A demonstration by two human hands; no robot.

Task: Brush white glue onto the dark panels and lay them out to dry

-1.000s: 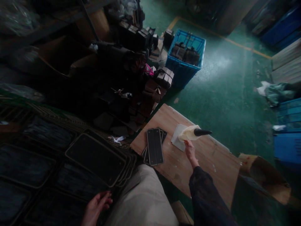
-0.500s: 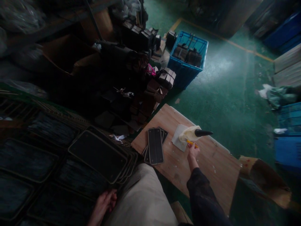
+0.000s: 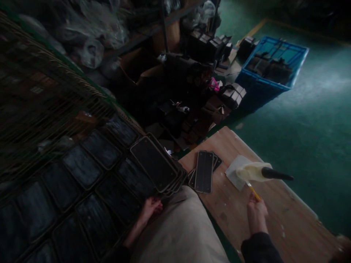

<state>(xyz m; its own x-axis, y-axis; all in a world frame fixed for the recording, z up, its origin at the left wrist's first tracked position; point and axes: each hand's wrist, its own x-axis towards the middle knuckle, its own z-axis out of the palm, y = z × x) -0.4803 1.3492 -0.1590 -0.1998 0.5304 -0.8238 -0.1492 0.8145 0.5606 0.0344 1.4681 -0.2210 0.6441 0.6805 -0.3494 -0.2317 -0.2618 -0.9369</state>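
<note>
My right hand (image 3: 257,212) is closed around a small brush with a yellow handle (image 3: 255,192), its tip reaching the edge of a cream container (image 3: 251,171) with a long black end (image 3: 276,174). Beneath that container lies a pale square sheet (image 3: 238,168) on the wooden board (image 3: 274,219). Left of it, dark rounded rectangular panels (image 3: 205,171) with light edges lie crosswise on one another. My left hand (image 3: 152,207) hangs beside my thigh with its fingers loosely curled and nothing visible in them. Just above it is a stack of larger dark panels (image 3: 155,164).
Rows of dark panels (image 3: 82,166) fill the left side, beside a green-edged wire mesh (image 3: 90,86). A blue crate (image 3: 274,82) holding dark bundles stands on the green floor. Tied bundles (image 3: 233,95) and an open cardboard box (image 3: 139,67) lie in the shadowy back.
The view has swung left, so everything sits further right. The brush tip has drawn from over the cream container to its near edge. My left hand stays by my thigh.
</note>
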